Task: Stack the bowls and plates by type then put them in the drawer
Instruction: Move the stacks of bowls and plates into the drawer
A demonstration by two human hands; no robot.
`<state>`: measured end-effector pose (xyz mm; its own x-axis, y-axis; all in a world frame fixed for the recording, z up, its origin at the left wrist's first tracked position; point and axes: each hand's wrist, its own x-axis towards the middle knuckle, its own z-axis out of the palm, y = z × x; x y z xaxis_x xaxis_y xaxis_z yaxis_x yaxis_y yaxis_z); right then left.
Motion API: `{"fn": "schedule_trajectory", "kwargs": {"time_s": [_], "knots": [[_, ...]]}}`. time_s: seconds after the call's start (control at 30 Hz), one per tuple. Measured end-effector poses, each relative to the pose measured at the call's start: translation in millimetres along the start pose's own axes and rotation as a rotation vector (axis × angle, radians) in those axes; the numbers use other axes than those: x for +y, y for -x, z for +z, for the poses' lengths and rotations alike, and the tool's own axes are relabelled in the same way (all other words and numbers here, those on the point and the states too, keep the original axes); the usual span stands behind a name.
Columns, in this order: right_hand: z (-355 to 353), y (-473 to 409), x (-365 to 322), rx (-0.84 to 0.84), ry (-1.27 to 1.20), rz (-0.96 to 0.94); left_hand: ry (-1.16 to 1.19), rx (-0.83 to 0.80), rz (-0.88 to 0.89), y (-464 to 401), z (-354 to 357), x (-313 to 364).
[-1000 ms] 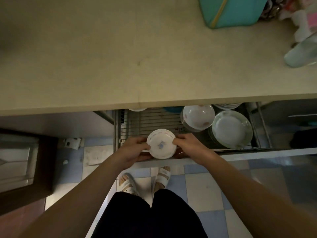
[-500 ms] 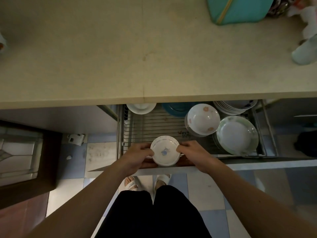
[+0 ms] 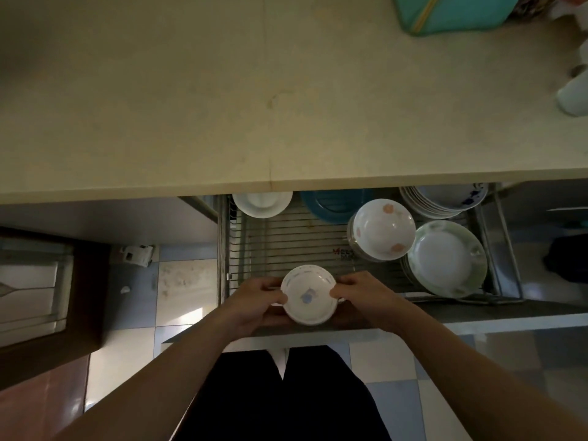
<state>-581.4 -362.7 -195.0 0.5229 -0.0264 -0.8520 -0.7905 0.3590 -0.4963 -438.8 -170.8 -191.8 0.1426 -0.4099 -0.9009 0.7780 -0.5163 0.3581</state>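
Observation:
A small white bowl with a blue flower [image 3: 308,294] hangs over the front of the open wire-rack drawer [image 3: 286,243]. My left hand [image 3: 254,302] grips its left rim and my right hand [image 3: 366,297] grips its right rim. In the drawer stand a stack of white bowls with orange flowers [image 3: 383,229], a stack of green-rimmed plates [image 3: 447,259], a stack of white plates with blue marks [image 3: 445,200], a blue dish [image 3: 331,205] and a white bowl [image 3: 262,203] at the back, partly under the counter.
A beige counter [image 3: 222,90] overhangs the drawer's back. On it at the far right sit a teal container [image 3: 451,11] and a pale cup [image 3: 574,97]. A dark wooden cabinet door [image 3: 38,288] stands at left. My legs are below, over a tiled floor.
The view has shifted so more of the drawer's back shows. Both hands still hold the small bowl over the drawer's front, almost in the same place.

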Motion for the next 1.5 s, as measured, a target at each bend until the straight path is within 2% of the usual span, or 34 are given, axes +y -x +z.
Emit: {"fn": "schedule_trajectory", "kwargs": {"time_s": [0.07,0.23,0.47,0.6,0.73,0.9,1.2,1.37,1.5], "knots": [[1.8,-11.3,-11.7,-0.014,0.024,0.000,0.000,0.004,-0.004,-10.4,-9.0,10.2],[12.3,-75.6,-36.0,0.098,0.203,-0.078,0.014,0.123,0.077,-47.9,-33.3,26.8],[29.5,-184.9,-41.5,0.233,0.347,-0.141,0.364,0.317,0.100,-102.5,-57.8,10.5],[40.6,-230.9,-46.7,0.274,0.446,-0.258,0.571,0.422,0.131,-133.7,-66.4,3.1],[46.2,-260.6,-51.6,0.303,0.429,-0.342,0.802,0.513,0.207,-158.7,-60.1,8.5],[47.6,-273.8,-45.8,0.317,0.348,-0.389,0.977,0.562,0.232,-172.5,-44.4,13.0],[55.3,-274.0,-33.5,0.333,0.187,-0.339,1.002,0.629,0.314,-176.3,-42.1,11.4],[53.5,-271.5,-34.4,0.267,0.030,-0.308,1.042,0.623,0.292,-177.6,-41.8,11.3],[49.1,-256.5,-35.8,0.277,0.110,-0.286,0.948,0.658,0.241,-164.3,-38.6,15.1]]}}
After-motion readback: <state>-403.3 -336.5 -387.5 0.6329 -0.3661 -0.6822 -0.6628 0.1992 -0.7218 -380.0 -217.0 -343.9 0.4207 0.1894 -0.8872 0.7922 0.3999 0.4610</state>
